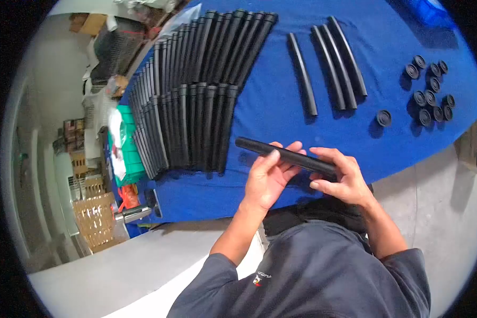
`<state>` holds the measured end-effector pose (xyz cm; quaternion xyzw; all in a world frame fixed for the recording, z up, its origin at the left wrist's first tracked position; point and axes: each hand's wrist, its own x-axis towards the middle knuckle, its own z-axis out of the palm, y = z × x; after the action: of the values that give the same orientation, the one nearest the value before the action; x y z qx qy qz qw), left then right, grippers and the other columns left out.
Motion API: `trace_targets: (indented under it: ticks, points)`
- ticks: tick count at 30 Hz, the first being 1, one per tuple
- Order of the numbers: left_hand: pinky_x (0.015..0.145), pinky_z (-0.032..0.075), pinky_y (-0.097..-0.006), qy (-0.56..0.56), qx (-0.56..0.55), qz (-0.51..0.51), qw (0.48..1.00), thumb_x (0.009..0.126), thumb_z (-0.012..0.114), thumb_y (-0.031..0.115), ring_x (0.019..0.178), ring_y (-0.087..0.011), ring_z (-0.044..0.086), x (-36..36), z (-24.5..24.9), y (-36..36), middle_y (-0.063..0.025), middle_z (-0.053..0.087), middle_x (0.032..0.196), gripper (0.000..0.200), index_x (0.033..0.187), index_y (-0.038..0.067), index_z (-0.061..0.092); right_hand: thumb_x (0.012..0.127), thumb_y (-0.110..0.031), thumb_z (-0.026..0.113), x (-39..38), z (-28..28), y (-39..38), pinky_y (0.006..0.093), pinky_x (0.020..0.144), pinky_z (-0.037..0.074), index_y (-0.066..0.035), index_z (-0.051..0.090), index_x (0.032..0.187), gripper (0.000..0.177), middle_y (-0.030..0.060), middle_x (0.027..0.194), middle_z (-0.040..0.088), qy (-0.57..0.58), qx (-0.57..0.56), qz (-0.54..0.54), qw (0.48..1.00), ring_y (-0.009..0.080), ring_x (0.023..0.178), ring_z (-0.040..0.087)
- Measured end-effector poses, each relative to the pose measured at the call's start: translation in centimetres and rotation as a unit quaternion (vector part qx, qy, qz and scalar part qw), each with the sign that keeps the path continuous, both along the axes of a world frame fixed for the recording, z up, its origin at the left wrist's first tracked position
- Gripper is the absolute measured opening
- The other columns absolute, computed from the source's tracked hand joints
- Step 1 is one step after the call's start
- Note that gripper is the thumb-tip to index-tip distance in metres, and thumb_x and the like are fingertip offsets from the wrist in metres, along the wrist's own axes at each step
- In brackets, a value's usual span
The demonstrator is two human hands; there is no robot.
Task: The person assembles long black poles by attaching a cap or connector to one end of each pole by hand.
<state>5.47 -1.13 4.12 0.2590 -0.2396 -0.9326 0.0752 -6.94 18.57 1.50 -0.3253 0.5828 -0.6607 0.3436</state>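
Observation:
A black rubber grip tube [259, 147] lies across both of my hands above the near edge of the blue-covered table [281, 100]. My left hand [267, 177] supports its middle from below, fingers curled around it. My right hand [342, 177] is wrapped over its right end. A big stack of the same black tubes [196, 90] lies on the cloth to the left. Further back lie one single tube [302, 74] and a group of three tubes [339, 63].
Several small black round caps [432, 90] are scattered at the table's right, one cap [383, 117] apart from them. A green crate [130, 148] and cluttered shelves stand left of the table. Grey floor lies below and right.

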Motion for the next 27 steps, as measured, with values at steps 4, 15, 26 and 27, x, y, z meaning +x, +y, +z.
trace_targets:
  ticks: [4, 15, 26, 27]
  points:
    - [0.097, 0.06, -0.0449, -0.041, 0.072, 0.056, 0.995, 0.105, 0.056, 0.022, 0.122, -0.0337, 0.064, 0.8, -1.7, 0.5, -0.0223, 0.062, 0.136, 0.031, 0.13, 0.003, 0.06, 0.087, -0.005, 0.075, 0.1, 0.0, -0.1, 0.0333, 0.081, 0.057, -0.003, 0.06, 0.136, 0.051, 0.0114, 0.106, 0.075, 0.01, -0.048, -0.036, 0.998, 0.018, 0.09, 0.074]
    - [0.096, 0.062, -0.0435, -0.042, 0.162, 0.018, 0.986, 0.104, 0.055, 0.011, 0.127, -0.0337, 0.061, 4.9, -1.4, 1.2, -0.0217, 0.06, 0.138, 0.033, 0.135, 0.002, 0.057, 0.085, -0.015, 0.082, -0.3, 0.0, 0.3, 0.0314, 0.069, 0.053, -0.004, 0.067, 0.12, 0.04, 0.0051, 0.086, 0.067, 0.016, -0.041, -0.046, 0.998, 0.0133, 0.075, 0.063]
    - [0.102, 0.059, -0.042, -0.002, 0.185, 0.055, 0.981, 0.102, 0.06, 0.013, 0.129, -0.0312, 0.06, 3.0, -1.6, 3.0, -0.0167, 0.061, 0.14, 0.032, 0.133, 0.005, 0.06, 0.082, -0.02, 0.085, 0.2, -0.6, 0.0, 0.0308, 0.067, 0.052, -0.005, 0.063, 0.118, 0.044, 0.0043, 0.083, 0.064, -0.056, -0.055, -0.049, 0.996, 0.0128, 0.075, 0.062]
    - [0.101, 0.059, -0.0405, -0.011, 0.169, 0.054, 0.984, 0.102, 0.061, 0.014, 0.129, -0.0311, 0.059, 3.3, -2.1, 2.9, -0.0159, 0.061, 0.139, 0.034, 0.134, 0.007, 0.06, 0.083, -0.019, 0.084, 0.2, -0.6, 0.0, 0.0307, 0.067, 0.051, -0.005, 0.063, 0.118, 0.044, 0.0042, 0.082, 0.063, -0.061, -0.064, -0.058, 0.994, 0.0127, 0.074, 0.061]
